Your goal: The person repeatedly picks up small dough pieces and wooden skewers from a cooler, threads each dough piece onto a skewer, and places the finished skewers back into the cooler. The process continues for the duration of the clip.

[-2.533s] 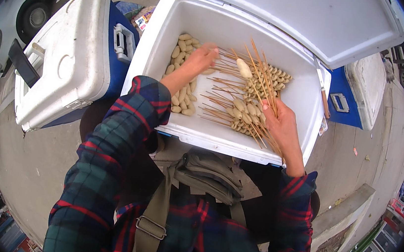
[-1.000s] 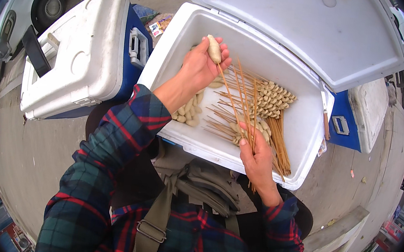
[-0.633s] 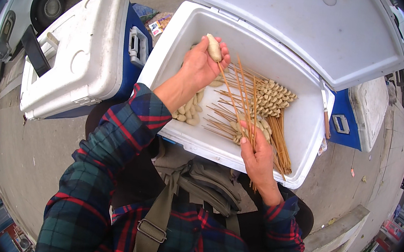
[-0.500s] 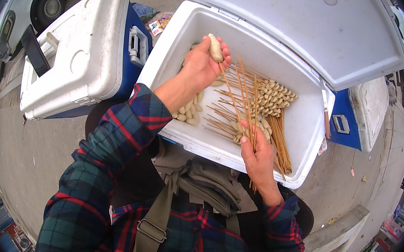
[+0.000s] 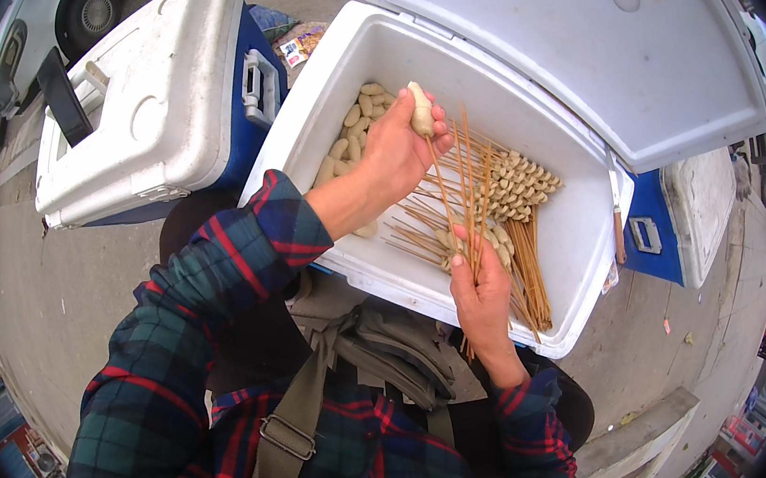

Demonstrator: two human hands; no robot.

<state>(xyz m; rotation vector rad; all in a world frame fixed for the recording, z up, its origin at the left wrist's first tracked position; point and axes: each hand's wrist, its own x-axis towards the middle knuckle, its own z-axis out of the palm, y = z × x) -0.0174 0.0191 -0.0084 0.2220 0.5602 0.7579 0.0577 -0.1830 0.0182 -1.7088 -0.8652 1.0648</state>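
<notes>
My left hand (image 5: 395, 151) is closed around a pale, sausage-shaped food piece (image 5: 423, 123), holding it above the open white cooler box (image 5: 588, 182). One bamboo skewer (image 5: 441, 181) reaches up to the lower end of that piece; how far it goes in cannot be made out. Several bamboo skewers are gripped in my right hand (image 5: 483, 293), over the box's near wall. Loose pale pieces (image 5: 356, 123) lie at the left inside the box, partly behind my left arm. Skewered, spiral-cut pieces (image 5: 524, 181) are stacked to the right, above a bundle of bare skewers (image 5: 534, 280).
The raised lid (image 5: 575, 44) stands behind the box. A knife (image 5: 618, 209) leans over the right wall. Blue-and-white coolers stand at left (image 5: 173, 92) and right (image 5: 688, 217). A grey-green bag (image 5: 399, 349) hangs at my lap, and a parked vehicle (image 5: 97, 8) is far left.
My left hand has moved right and slightly down with the food piece, uncovering more loose pieces. My right hand has shifted slightly left, still holding the skewers.
</notes>
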